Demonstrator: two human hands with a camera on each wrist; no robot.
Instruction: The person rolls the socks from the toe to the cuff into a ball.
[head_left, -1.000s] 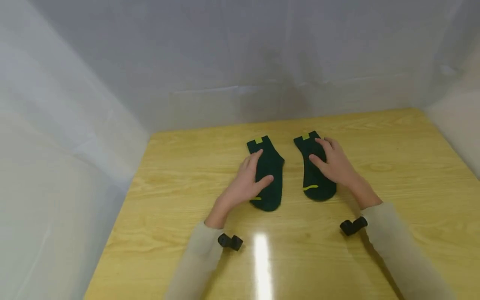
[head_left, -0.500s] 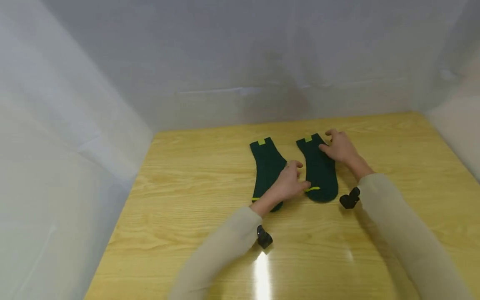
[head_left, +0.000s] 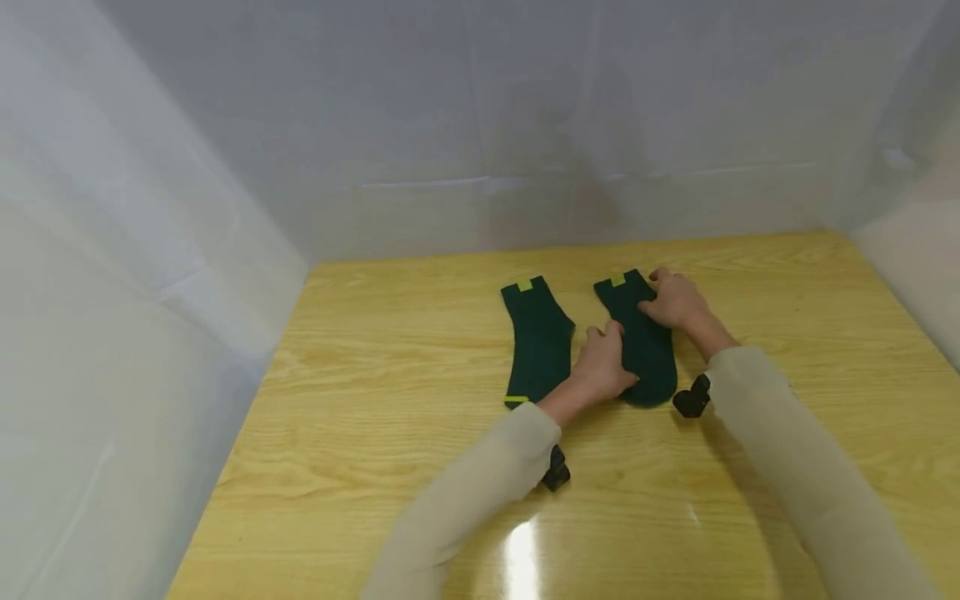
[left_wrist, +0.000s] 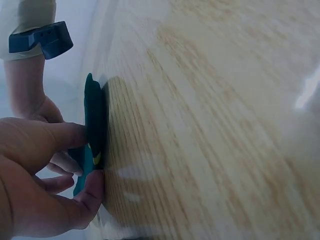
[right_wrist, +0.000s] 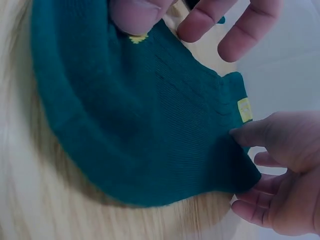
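- In front of me lies a glossy yellow wooden table (head_left: pixel 390 358) with clear grain.
- A bright patch of overhead light (head_left: pixel 522 558) glares off its near edge.
- Pale grey-white sheeting walls (head_left: pixel 480 125) close the table in at the back and both sides.

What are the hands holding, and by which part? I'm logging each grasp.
Both hold the right-hand sock: the left hand pinches its toe end, the right hand pinches the edge near the cuff. The other sock lies untouched.
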